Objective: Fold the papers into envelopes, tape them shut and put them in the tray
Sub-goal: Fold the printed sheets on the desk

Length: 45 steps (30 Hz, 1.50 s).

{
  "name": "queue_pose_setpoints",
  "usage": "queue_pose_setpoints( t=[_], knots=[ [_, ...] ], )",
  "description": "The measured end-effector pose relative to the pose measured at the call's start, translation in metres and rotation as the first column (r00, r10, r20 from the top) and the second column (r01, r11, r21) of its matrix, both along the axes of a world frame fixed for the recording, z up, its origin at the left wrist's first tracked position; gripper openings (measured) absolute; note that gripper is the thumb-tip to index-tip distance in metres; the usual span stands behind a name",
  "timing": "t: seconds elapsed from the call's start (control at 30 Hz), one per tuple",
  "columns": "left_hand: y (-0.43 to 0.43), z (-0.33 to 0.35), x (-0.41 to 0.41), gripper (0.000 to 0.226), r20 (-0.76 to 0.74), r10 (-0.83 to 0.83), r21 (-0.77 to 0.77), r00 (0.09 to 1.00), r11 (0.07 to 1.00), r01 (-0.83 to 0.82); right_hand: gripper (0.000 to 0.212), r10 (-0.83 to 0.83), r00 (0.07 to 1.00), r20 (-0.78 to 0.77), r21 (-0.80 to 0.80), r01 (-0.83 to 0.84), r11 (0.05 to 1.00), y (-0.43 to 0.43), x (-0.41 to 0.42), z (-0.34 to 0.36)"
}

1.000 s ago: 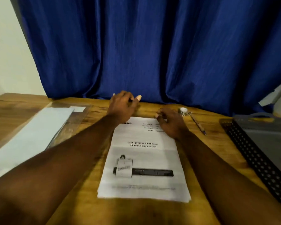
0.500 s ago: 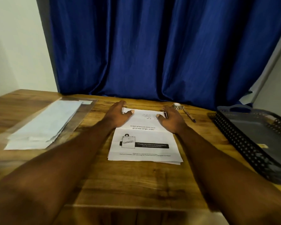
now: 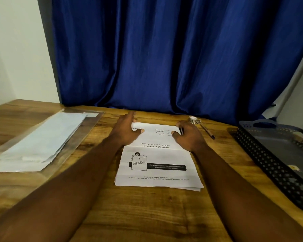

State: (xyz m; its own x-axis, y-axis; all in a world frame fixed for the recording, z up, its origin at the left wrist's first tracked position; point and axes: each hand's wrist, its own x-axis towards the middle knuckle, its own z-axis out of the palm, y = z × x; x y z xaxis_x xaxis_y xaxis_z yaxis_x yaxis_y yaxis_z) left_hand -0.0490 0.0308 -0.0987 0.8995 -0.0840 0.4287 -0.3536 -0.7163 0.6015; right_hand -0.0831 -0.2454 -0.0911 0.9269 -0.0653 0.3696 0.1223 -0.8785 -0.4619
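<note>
Folding step: I judge this to be the first fold of the top sheet; nothing is taped yet.
Left hand (image 3: 128, 131): thumb lies on the far left corner of the stack of white printed paper sheets (image 3: 156, 163); fingers reach past the far edge; I read it as a pinch on that corner.
Right hand (image 3: 188, 136): thumb on the far right corner, fingers curled round the edge; a matching grip.
Papers: printed side up on the brown wooden table (image 3: 147, 215), between my forearms; far edge slightly raised; near corners fanned.
Doing it well: part off the top sheet alone; draw the far edge toward me with both hands level; match the side edges before pressing any crease.
Within reach: small roll of tape (image 3: 194, 120) and slim pen (image 3: 207, 133) just beyond my right hand; black perforated plastic tray (image 3: 262, 159) well apart on the right.
Left side: pile of pale sheets (image 3: 40, 144) on a clear plastic sleeve (image 3: 89, 124).
Hard to make out: fingertips hidden behind the paper's edge; a thin dark shape at my right fingers, object or shadow, I cannot tell; the sheet count; the tray is cut off by the frame, with a small yellowish scrap inside that is unclear.
</note>
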Motion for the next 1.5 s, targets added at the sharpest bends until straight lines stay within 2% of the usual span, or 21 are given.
queue_pose_setpoints(
  t=[0.2, 0.3, 0.4, 0.47, 0.57, 0.63, 0.73, 0.87, 0.97, 1.1, 1.2, 1.3, 1.37, 1.5],
  knots=[
    [0.004, 0.006, -0.003, 0.071, -0.012, 0.008, -0.176, 1.000, 0.984, -0.010, 0.047, 0.001, 1.000, -0.010, 0.008, -0.001, 1.000, 0.000, 0.003, 0.000],
    [0.004, 0.006, -0.002, 0.047, -0.038, 0.040, -0.129, 0.998, 0.991, -0.045, 0.044, 0.001, 1.000, 0.009, 0.019, -0.001, 1.000, 0.000, 0.003, -0.001],
    [0.002, 0.005, -0.001, 0.020, 0.029, 0.010, -0.067, 1.000, 0.998, -0.008, 0.065, 0.003, 0.999, 0.050, 0.023, -0.004, 1.000, -0.001, -0.001, 0.000],
    [0.002, 0.006, -0.002, 0.016, 0.105, 0.011, -0.069, 0.994, 0.998, -0.004, 0.077, 0.019, 0.994, 0.107, 0.007, -0.020, 1.000, 0.001, -0.005, 0.003],
    [0.001, 0.011, -0.009, 0.016, 0.187, 0.003, -0.173, 0.982, 0.984, 0.030, 0.082, 0.060, 0.982, 0.181, -0.097, -0.043, 0.994, 0.008, -0.015, 0.011],
    [-0.002, 0.014, -0.012, 0.013, 0.231, -0.009, -0.201, 0.973, 0.978, 0.056, 0.080, 0.071, 0.971, 0.228, -0.183, -0.029, 0.983, 0.015, -0.022, 0.019],
    [-0.003, 0.018, -0.017, 0.013, 0.328, -0.054, -0.137, 0.943, 0.985, 0.104, 0.071, 0.042, 0.959, 0.281, -0.278, 0.040, 0.960, 0.022, -0.025, 0.023],
    [-0.004, 0.024, -0.021, 0.013, 0.459, -0.110, -0.010, 0.882, 0.992, 0.129, 0.039, 0.007, 0.945, 0.328, -0.293, 0.095, 0.951, 0.021, -0.022, 0.024],
    [-0.004, 0.025, -0.024, 0.019, 0.423, -0.130, 0.104, 0.897, 0.990, 0.094, 0.027, -0.025, 0.943, 0.331, -0.334, 0.142, 0.932, 0.017, -0.020, 0.027],
    [-0.004, 0.024, -0.028, 0.028, 0.325, -0.169, 0.287, 0.930, 0.955, 0.073, 0.013, -0.002, 0.947, 0.321, -0.342, 0.118, 0.932, 0.016, -0.020, 0.027],
    [-0.003, 0.022, -0.029, 0.031, 0.179, -0.223, 0.407, 0.958, 0.904, 0.134, 0.016, 0.051, 0.984, 0.170, -0.372, 0.016, 0.928, 0.018, -0.024, 0.024],
    [-0.002, 0.018, -0.028, 0.025, 0.046, -0.221, 0.390, 0.974, 0.902, 0.186, 0.024, 0.067, 0.997, -0.040, -0.344, -0.076, 0.936, 0.019, -0.032, 0.024],
    [-0.004, 0.016, -0.029, 0.027, 0.000, -0.208, 0.355, 0.978, 0.914, 0.195, 0.023, 0.055, 0.996, -0.069, -0.326, -0.074, 0.942, 0.019, -0.036, 0.027],
    [-0.012, 0.013, -0.034, 0.049, -0.054, -0.199, 0.332, 0.979, 0.920, 0.205, 0.042, 0.037, 0.990, -0.134, -0.351, -0.082, 0.933, 0.029, -0.039, 0.031]
  ],
)
